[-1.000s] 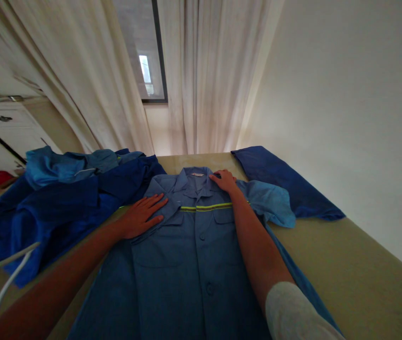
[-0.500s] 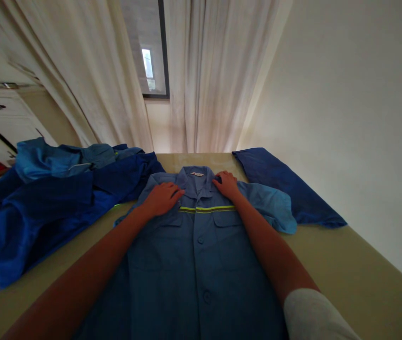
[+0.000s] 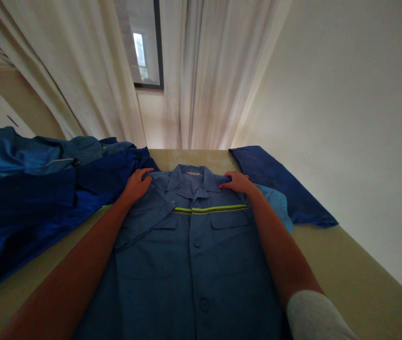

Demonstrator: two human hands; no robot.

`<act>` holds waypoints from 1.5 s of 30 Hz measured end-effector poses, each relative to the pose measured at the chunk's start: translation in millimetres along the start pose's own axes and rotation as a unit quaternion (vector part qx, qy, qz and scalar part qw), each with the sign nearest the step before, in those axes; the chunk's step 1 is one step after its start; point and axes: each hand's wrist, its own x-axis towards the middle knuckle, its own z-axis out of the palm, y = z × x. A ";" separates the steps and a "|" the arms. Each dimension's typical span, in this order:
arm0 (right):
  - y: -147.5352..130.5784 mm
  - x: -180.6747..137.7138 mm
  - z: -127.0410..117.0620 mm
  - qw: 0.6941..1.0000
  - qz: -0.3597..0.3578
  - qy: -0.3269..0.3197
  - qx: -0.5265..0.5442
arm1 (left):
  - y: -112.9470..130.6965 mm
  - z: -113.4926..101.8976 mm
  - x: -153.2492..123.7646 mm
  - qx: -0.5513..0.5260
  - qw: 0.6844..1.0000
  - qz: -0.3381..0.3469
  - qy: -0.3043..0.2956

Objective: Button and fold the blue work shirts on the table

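Observation:
A blue-grey work shirt (image 3: pixel 195 264) lies front up, with its collar at the far end and a yellow-green stripe across the chest. The sleeve on its left side is folded inward over the chest; the other sleeve (image 3: pixel 275 200) sticks out to the right. At the left shoulder edge, my left hand (image 3: pixel 137 186) has its thumb and fingers closed on the cloth. My right hand (image 3: pixel 238 182) grips the right shoulder beside the collar, some fingertips hidden.
Blue garments (image 3: pixel 45 189) lie heaped on the left of the tan table (image 3: pixel 328 269). A dark blue folded piece of cloth (image 3: pixel 278 189) rests at the back right, near the white wall (image 3: pixel 356 118). Curtains (image 3: pixel 215 71) hang behind the table.
My left hand has moved outward from the chest to the left shoulder edge, and the left sleeve now lies folded inward. My right hand has shifted slightly outward along the shoulder.

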 end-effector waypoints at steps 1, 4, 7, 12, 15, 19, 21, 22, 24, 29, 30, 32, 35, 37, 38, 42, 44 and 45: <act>3.8 -0.7 -5.8 1.000 0.007 -0.013 -0.013 | 0.2 -4.4 1.4 -0.027 0.999 -0.014 -0.018; 8.8 -5.6 -18.0 0.999 0.000 -0.019 -0.036 | 0.5 -15.7 2.1 -0.107 0.991 -0.049 -0.060; 9.9 -22.5 -18.4 0.995 -0.067 0.056 -0.038 | -6.2 -21.4 -1.6 -0.203 0.975 -0.067 -0.069; 29.9 -82.9 -0.5 0.961 -0.150 0.228 -0.055 | -28.1 -20.5 -4.6 -0.324 0.942 -0.086 -0.020; 44.8 -112.7 8.9 0.964 -0.162 0.199 -0.069 | -32.6 -18.7 -3.3 -0.316 0.945 -0.083 -0.015; 47.6 -122.1 14.1 0.969 -0.159 0.178 -0.058 | -25.9 -19.8 -6.1 -0.346 0.934 -0.087 -0.030; 44.5 -119.9 14.4 0.972 -0.151 0.169 -0.064 | -20.4 -22.4 -9.6 -0.375 0.919 -0.110 -0.047; 42.9 -118.7 14.3 0.973 -0.141 0.168 -0.071 | -17.6 -24.2 -11.4 -0.384 0.913 -0.123 -0.058; 40.9 -116.7 13.6 0.973 -0.105 0.187 -0.087 | -12.1 -28.5 -14.1 -0.393 0.906 -0.136 -0.081; 46.1 -113.5 6.2 0.958 0.017 0.268 -0.101 | 0.9 -34.9 -13.8 -0.365 0.917 -0.084 -0.139; 49.3 -113.9 3.2 0.956 0.036 0.275 -0.098 | 2.5 -34.2 -12.9 -0.334 0.928 -0.073 -0.149; 58.0 -118.1 -2.9 0.953 0.069 0.282 -0.083 | 3.4 -31.2 -10.7 -0.256 0.951 -0.051 -0.163; 74.4 -137.7 -8.4 0.956 0.111 0.265 -0.054 | 2.1 -26.2 -6.1 -0.145 0.972 -0.017 -0.182; 84.5 -158.3 -7.1 0.959 0.136 0.245 -0.052 | 6.9 -24.1 -3.3 -0.057 0.980 0.016 -0.192; 88.5 -169.1 -5.2 0.958 0.151 0.239 -0.056 | 13.6 -22.9 -2.8 -0.009 0.981 0.043 -0.188; 96.0 -200.9 1.7 0.945 0.239 0.216 -0.058 | 77.8 -3.4 -15.7 0.090 0.968 0.193 -0.135; 97.4 -206.4 0.1 0.937 0.278 0.204 -0.057 | 124.7 21.0 -31.5 0.080 0.953 0.246 -0.155; 98.4 -207.5 -1.9 0.932 0.293 0.204 -0.057 | 148.1 36.6 -40.4 0.082 0.944 0.269 -0.170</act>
